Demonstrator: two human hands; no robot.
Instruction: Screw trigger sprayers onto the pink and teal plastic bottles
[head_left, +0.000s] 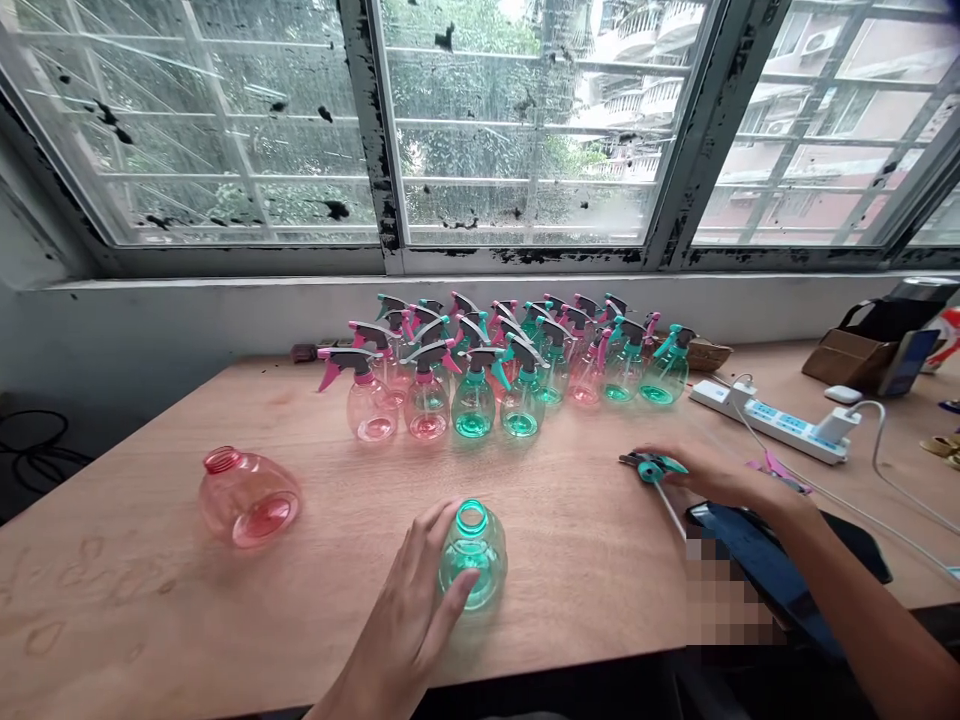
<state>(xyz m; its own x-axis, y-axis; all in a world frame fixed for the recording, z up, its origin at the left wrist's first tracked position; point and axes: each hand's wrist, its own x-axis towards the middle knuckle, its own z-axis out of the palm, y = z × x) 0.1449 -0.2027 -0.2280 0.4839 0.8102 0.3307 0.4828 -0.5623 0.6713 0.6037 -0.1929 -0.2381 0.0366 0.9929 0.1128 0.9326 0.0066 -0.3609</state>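
My left hand [420,585] curls round an uncapped clear green bottle [484,560], which stands upright near the table's front edge. At the right, the fingers of my right hand [701,472] are on a green and black trigger spray head [651,468] with its white dip tube pointing toward me. The fingertips are partly hidden, but they close on the green trigger. An uncapped pink bottle [255,495] rests tilted at the left. Partly behind my right forearm lies a pink spray head [780,470].
Several assembled pink and green spray bottles [474,405] stand grouped below the window. A white power strip [772,420] with plugs and cables lies at the right. Farther right is a brown box [847,360]. A dark phone-like object [855,545] lies by my right forearm.
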